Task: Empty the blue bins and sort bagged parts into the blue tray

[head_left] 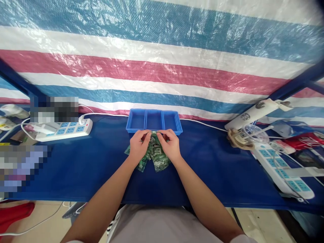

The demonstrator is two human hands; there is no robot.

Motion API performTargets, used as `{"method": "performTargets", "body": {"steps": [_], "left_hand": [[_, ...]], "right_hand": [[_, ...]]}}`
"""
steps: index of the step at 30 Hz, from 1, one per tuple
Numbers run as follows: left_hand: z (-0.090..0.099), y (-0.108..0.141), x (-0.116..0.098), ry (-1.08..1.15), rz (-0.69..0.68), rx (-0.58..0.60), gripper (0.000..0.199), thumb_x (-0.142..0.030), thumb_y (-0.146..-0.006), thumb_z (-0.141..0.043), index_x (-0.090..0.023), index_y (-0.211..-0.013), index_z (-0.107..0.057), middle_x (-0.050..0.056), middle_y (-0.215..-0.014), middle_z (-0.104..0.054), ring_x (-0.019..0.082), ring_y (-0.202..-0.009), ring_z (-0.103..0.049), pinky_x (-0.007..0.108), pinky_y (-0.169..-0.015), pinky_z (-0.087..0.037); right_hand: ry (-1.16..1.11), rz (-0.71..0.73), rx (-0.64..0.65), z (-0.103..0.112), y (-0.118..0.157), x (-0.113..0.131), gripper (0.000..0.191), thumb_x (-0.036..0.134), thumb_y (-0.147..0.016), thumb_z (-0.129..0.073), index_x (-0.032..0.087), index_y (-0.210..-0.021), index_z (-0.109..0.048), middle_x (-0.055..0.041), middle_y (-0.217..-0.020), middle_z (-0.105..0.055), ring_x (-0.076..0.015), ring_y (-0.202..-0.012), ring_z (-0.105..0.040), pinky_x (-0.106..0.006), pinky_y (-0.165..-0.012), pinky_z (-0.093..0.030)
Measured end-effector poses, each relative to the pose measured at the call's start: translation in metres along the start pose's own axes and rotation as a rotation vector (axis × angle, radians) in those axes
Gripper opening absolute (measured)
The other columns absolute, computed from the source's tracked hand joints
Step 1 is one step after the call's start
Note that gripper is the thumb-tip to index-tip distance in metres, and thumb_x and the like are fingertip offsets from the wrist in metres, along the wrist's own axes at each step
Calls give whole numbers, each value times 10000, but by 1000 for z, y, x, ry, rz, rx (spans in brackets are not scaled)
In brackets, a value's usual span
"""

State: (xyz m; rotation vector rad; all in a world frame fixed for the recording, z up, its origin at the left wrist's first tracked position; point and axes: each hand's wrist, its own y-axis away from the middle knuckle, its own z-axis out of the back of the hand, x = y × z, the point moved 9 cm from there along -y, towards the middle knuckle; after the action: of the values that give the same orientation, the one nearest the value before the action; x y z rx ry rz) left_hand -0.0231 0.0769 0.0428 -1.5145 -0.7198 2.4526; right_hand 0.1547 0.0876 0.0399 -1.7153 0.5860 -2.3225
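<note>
Head view: left grip (138,145) and right grip (171,145) pinch a green item (154,133) before blue bins (154,118), between power strips (73,130).

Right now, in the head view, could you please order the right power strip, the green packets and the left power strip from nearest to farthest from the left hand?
From the left hand:
1. Green packets, right beside it.
2. Left power strip, off to its left.
3. Right power strip, far over to its right.

Glossy, crinkled, striped woven-plastic sheet (162,72) gleaming at twelve o'clock, smooth blue rectangular plastic bins (154,119), shiny clear plastic packets (160,162)!
</note>
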Motion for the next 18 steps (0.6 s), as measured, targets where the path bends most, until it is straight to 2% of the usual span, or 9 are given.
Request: {"method": "performTargets", "body": {"steps": [3, 8, 13, 18], "left_hand": [[-2, 2, 1, 31, 21, 30, 279, -416, -992, -554, -218, -1082, -729, 46, -975, -752, 168, -833, -690, 298, -807, -551], [0, 4, -1, 59, 17, 40, 361, -438, -1028, -459, -214, -1163, -707, 71, -1047, -757, 187, -892, -710, 315, -832, -559], [3, 2, 4, 68, 11, 11, 304, -421, -1002, -513, -214, -1071, -725, 67, -1047, -753, 194, -935, -706, 317, -847, -564], [0, 2, 8, 50, 17, -21, 196, -366, -951, -597, -218, -1041, -689, 61, -1022, -735, 180, -899, -693, 314, -817, -570]], "right_hand": [[-130, -109, 10, -3, 1, -11, 238, 445, -896, -679, 229, -954, -761, -26, -776, -677, -160, -681, -597, -302, -644, -516], [-265, -186, 67, -9, 2, -17, 327, 520, -915, -631, 226, -992, -751, -54, -905, -745, -201, -802, -677, -310, -659, -543], [-197, -155, 35, -5, 0, -15, 234, 428, -887, -669, 215, -971, -719, -50, -927, -733, -181, -793, -661, -298, -673, -540], [-136, -133, 16, -4, 0, -9, 150, 345, -852, -673, 219, -860, -592, -24, -871, -679, -153, -757, -640, -279, -676, -524]]}}
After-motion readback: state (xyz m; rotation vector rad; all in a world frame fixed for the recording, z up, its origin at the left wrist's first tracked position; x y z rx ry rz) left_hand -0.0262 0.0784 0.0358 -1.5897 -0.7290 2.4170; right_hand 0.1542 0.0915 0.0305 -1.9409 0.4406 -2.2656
